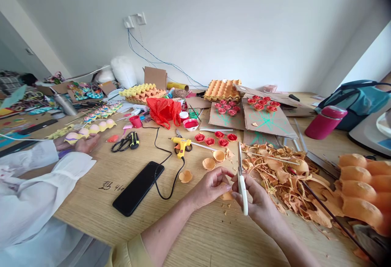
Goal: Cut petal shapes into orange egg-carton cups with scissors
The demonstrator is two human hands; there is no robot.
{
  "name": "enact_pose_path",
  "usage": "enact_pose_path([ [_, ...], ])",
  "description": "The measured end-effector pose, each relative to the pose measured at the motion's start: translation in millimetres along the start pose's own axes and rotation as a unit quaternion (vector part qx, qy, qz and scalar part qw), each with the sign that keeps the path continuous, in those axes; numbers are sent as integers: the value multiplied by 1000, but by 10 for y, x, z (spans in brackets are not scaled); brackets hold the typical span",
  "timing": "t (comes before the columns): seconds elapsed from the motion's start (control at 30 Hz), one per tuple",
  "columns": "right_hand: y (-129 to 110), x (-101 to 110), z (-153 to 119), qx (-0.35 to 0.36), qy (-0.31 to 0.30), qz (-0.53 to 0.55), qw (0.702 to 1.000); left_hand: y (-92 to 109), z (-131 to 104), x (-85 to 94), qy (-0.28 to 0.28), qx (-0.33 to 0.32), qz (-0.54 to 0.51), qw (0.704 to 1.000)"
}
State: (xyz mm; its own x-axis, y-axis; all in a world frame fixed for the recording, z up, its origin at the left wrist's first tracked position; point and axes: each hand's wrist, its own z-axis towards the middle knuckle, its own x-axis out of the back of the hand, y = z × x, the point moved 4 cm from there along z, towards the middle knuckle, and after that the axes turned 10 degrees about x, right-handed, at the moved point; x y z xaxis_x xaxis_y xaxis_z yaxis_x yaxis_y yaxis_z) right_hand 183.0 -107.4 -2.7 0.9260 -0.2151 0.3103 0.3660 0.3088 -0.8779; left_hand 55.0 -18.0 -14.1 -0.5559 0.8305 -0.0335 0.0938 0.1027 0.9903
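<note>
My right hand (261,202) is closed round white-handled scissors (243,193), with the blades pointing up and away from me. Close beside it, my left hand (209,189) pinches a small orange egg-carton piece (226,195), partly hidden by the fingers. Small orange crumbs lie on the table under both hands. Just beyond my left hand are a flower-shaped carton cup (185,176), another cut cup (209,163) and a small stack of cups (219,156). Farther back sit several red-painted carton roses (209,141).
Orange carton scraps (287,177) heap to the right, beside an egg tray (357,189). A phone (138,188) and a corded yellow glue gun (181,146) lie left of centre. At far left, another person's hand (88,143) holds a painted carton strip (91,129). A pink flask (325,122) stands right.
</note>
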Motion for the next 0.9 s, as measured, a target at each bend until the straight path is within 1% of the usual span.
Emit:
enact_pose_path([
  [0.17, 93, -14, -24, -2, 13, 32, 999, -20, 12, -9, -1, -5, -18, 1000],
  [0.3, 164, 18, -37, -20, 62, 66, 996, -3, 0, -46, 0, -13, -65, 998],
  [0.43, 132, 60, -22, -26, 104, 111, 988, -1, -1, -84, -5, 8, -141, 990],
  [0.5, 108, 70, -15, -25, 115, 122, 986, -6, 5, -73, 3, 16, -162, 987],
  [0.67, 85, 56, -26, -13, 125, 103, 987, -39, 26, -41, 0, 34, -196, 980],
  [0.9, 56, 19, -46, 17, 135, 24, 990, -92, 51, -86, 2, 48, -273, 961],
])
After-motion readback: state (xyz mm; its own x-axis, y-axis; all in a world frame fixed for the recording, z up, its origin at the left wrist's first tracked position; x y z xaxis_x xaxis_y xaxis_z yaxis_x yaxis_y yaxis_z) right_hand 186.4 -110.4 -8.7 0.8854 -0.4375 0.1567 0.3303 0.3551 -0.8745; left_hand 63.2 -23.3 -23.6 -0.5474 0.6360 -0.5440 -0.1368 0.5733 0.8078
